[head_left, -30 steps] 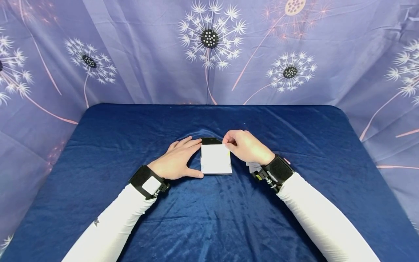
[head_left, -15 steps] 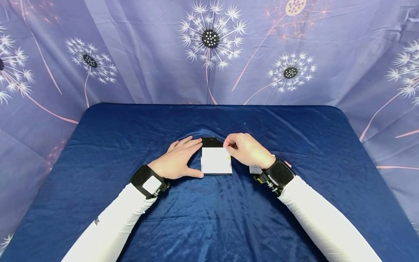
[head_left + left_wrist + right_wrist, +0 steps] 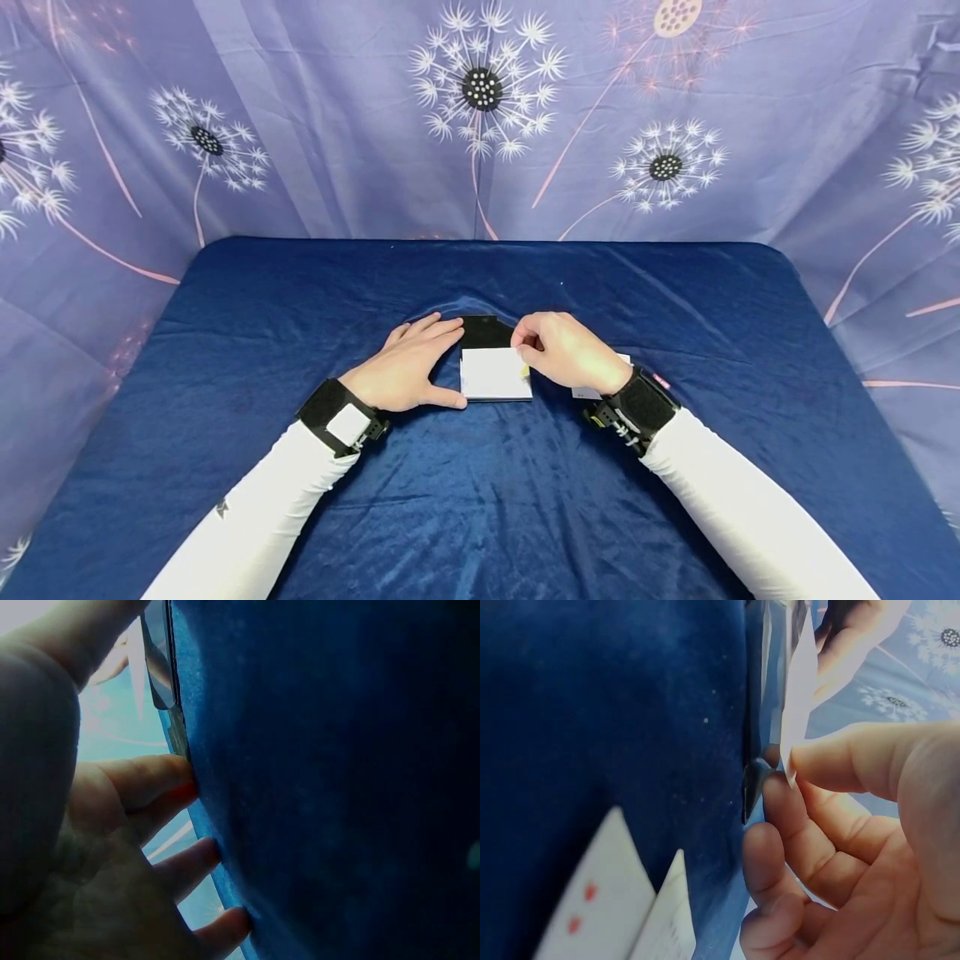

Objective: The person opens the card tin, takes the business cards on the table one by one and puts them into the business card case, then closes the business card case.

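A flat black item (image 3: pixel 484 332) with a glossy edge lies between my hands; its exact kind cannot be told. A white sheet (image 3: pixel 493 375) with a yellow mark at its right edge covers the near part, leaving a black strip bare at the far side. My left hand (image 3: pixel 408 364) lies with fingers spread, thumb and index fingertip right at the item's left edge. With thumb and index finger my right hand (image 3: pixel 566 350) pinches the sheet's far right corner. In the right wrist view that sheet (image 3: pixel 802 690) stands lifted off the dark glossy layer (image 3: pixel 765 682) beside it.
White cards (image 3: pixel 587 392) lie under my right wrist, partly hidden; in the right wrist view one card (image 3: pixel 596 900) bears small red marks. Dark blue cloth (image 3: pixel 480 500) covers the table, and a dandelion-patterned curtain (image 3: pixel 337 117) hangs behind it.
My right hand has drawn the sheet's far edge toward me, so a wider black strip shows. More of the cards shows beside the right wrist. The left hand stays put.
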Demonstrator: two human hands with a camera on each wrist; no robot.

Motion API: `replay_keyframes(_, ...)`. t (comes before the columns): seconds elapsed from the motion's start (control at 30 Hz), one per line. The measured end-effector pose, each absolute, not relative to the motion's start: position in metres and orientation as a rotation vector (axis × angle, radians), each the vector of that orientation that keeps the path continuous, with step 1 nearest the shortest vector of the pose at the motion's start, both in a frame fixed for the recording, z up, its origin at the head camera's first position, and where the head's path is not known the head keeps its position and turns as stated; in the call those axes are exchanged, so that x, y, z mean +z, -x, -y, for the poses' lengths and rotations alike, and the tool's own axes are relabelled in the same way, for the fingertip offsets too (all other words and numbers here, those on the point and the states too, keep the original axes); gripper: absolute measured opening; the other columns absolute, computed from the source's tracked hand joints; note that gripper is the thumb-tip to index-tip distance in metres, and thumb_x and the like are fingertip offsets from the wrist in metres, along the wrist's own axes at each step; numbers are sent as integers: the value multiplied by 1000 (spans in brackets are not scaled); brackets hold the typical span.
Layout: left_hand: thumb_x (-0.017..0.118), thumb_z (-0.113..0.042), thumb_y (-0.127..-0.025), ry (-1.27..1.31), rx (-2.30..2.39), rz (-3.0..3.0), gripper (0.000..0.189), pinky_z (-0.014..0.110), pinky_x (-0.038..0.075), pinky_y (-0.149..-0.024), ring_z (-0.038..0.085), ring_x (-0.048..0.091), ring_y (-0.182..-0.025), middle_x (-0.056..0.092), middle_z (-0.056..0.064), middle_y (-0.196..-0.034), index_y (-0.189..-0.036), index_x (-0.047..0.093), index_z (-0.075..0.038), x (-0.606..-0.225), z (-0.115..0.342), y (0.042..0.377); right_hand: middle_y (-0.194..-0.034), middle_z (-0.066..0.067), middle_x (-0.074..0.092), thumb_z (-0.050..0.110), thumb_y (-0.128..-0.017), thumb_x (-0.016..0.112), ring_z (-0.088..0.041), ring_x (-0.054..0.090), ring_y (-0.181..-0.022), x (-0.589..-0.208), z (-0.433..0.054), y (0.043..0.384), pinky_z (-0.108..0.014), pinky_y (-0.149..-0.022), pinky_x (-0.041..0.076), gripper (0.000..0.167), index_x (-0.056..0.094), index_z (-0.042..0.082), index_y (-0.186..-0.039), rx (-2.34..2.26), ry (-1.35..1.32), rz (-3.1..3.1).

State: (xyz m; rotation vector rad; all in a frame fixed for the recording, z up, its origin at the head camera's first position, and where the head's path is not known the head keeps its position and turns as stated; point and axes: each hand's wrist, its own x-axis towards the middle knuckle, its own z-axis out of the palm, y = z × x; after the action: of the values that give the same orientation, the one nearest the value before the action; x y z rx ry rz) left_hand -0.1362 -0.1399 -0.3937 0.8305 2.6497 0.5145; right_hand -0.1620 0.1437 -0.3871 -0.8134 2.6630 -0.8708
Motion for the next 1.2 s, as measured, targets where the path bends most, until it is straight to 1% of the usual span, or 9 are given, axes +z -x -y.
replay_keyframes(0.43, 78, -62, -91, -830, 519, -2654, 104, 68, 13, -123, 35, 10, -163, 24, 6, -175, -168, 32, -9, -395, 139, 137, -88, 4, 66, 7, -103, 66, -13, 58, -75, -388, -145, 156, -36, -74, 50, 12, 77, 13, -101, -851, 852, -2666)
replay_keyframes(0.6, 78, -62, -91, -834, 523, -2655, 104, 68, 13, -123, 35, 9, -163, 24, 6, -175, -168, 33, -10, -395, 139, 136, -92, 4, 66, 9, -103, 69, -12, 60, -81, -388, -149, 155, -35, -77, 51, 11, 80, 13, -104, -842, 896, -2678)
replay_keyframes(0.73, 78, -62, -91, -833, 525, -2653, 104, 67, 13, -123, 35, 9, -163, 23, 6, -175, -169, 32, -11, -395, 140, 137, -94, 3, 67, 6, -101, 71, -13, 60, -82, -383, -158, 156, -36, -77, 52, 13, 80, 10, -108, -868, 918, -2700)
replay_keyframes(0.83, 78, -61, -91, -838, 530, -2652, 104, 67, 13, -124, 35, 9, -163, 23, 6, -175, -169, 31, -11, -395, 140, 136, -94, 2, 68, 5, -99, 73, -14, 61, -80, -377, -169, 157, -37, -75, 52, 12, 79, 8, -108, -886, 871, -2719)
replay_keyframes(1.0, 78, -60, -92, -841, 534, -2648, 104, 68, 13, -123, 36, 8, -163, 23, 7, -175, -169, 31, -10, -394, 140, 136, -93, 0, 68, 8, -98, 75, -15, 62, -80, -369, -195, 157, -37, -74, 51, 11, 77, 7, -109, -844, 741, -2749)
replay_keyframes(1.2, 78, -60, -92, -834, 535, -2645, 103, 67, 12, -124, 35, 8, -163, 23, 7, -175, -169, 31, -10, -394, 140, 136, -98, -3, 68, 13, -97, 78, -19, 61, -86, -365, -225, 153, -40, -78, 50, 18, 76, 8, -113, -758, 626, -2767)
